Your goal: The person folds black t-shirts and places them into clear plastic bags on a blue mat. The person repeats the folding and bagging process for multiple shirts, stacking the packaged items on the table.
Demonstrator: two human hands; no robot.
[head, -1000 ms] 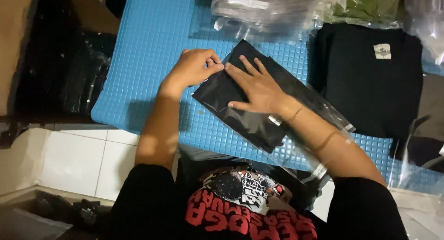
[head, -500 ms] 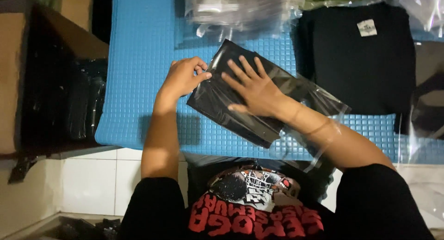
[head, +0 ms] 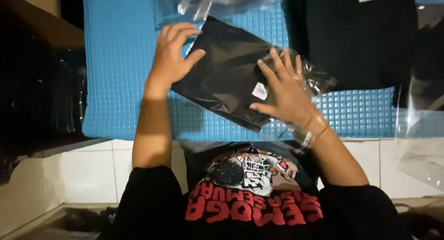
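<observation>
Blue gridded mat [head: 120,83], white tiled floor [head: 88,168]

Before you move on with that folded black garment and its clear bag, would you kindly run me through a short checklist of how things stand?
1. Left hand on the folded black garment: ok, thumb and fingers rest at its upper left edge.
2. Right hand inside the clear plastic bag: ok, film covers the fingers and wrist.
3. Garment fully in the bag: cannot tell, the film's edge on the left is not visible.
4. Garment kept folded flat: ok, small white tag faces up.
5. Garment supported by the blue mat: ok.
6. Space from the other black garment: ok, apart.
</observation>
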